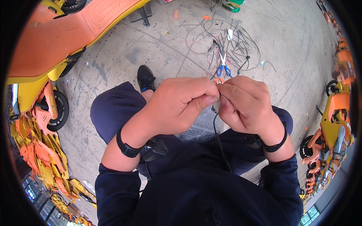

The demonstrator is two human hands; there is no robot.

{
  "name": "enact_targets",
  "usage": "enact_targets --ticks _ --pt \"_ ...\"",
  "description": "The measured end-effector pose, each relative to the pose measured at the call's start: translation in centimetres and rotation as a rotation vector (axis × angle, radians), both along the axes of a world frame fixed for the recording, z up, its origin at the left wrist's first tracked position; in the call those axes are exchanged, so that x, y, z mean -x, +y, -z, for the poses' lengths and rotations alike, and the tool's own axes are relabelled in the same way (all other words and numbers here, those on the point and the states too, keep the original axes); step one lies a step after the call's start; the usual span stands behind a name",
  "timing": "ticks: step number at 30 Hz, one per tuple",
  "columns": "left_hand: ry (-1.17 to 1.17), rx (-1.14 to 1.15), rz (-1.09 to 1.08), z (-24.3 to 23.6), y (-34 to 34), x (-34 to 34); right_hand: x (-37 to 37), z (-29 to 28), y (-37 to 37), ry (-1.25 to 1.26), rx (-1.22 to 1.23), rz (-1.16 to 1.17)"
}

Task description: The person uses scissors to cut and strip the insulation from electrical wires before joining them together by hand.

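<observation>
Your left hand (pixel 184 107) and right hand (pixel 243 103) meet, fingertips pinched closed; anything between them is hidden. A thin black flexible cable (pixel 218 136) hangs just below, running toward you; blue-handled metal scissors (pixel 223 64) lie on the grey concrete floor (pixel 162 52) beyond.

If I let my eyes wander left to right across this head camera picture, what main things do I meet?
Pile of yellow and orange panels, black shoe, left hand, right hand, yellow-and-orange vehicle.
</observation>
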State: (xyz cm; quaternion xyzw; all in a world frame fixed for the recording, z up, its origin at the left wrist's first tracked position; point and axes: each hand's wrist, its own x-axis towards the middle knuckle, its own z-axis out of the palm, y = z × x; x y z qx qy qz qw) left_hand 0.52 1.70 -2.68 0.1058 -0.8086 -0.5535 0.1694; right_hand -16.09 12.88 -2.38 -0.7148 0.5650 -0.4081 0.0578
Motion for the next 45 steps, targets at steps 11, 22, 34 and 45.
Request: enact_targets --ticks 11,22,34,45 --pt "-0.044 -0.223 0.032 -0.2 0.0 -0.1 -0.6 -0.1 -0.2 -0.021 0.069 0.069" --pt "0.044 -0.602 0.123 -0.6 0.0 -0.4 -0.8 -1.3 0.2 -0.222 -0.05 0.019" --pt "0.143 -0.689 0.265 -0.2 -0.2 -0.4 -0.7 -1.7 0.4 -0.417 -0.15 -0.08" --pt "0.238 -0.459 -0.099 0.4 1.2 0.4 0.5 -2.2 0.9 -1.018 -0.579 -0.123"
